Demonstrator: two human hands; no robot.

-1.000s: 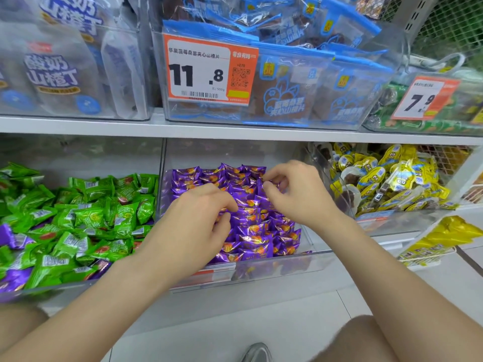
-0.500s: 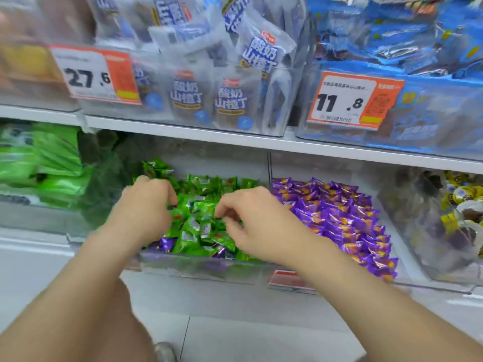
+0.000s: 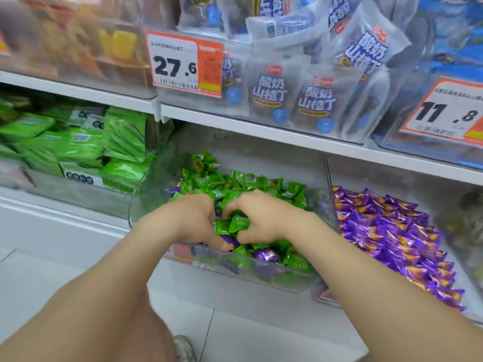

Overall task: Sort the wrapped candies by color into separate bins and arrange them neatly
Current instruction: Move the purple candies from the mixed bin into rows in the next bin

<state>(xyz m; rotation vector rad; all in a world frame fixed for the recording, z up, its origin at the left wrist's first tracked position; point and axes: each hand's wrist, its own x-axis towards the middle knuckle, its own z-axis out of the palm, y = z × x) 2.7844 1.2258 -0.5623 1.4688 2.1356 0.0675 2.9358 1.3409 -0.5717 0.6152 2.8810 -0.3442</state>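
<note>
Several purple candies (image 3: 264,254) lay among green candies (image 3: 243,184) in the middle bin (image 3: 287,282). Fingers of left hand (image 3: 188,220) and right hand (image 3: 264,218) were curled into the pile; hold undeterminable. Blind scooping risked spilling pieces over the front rim.

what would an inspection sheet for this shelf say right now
surface: white shelf, bearing clear bins
job's things: middle bin holds green candies with purple strays near its front; right bin holds purple candies only, as far as seen
clutter: nothing seen
grips: left hand and right hand are in the middle bin's pile, fingers curled; what they hold cannot be told
cables: nothing seen
surroundings: green packs at left; white packs and price tags above; floor below
</note>
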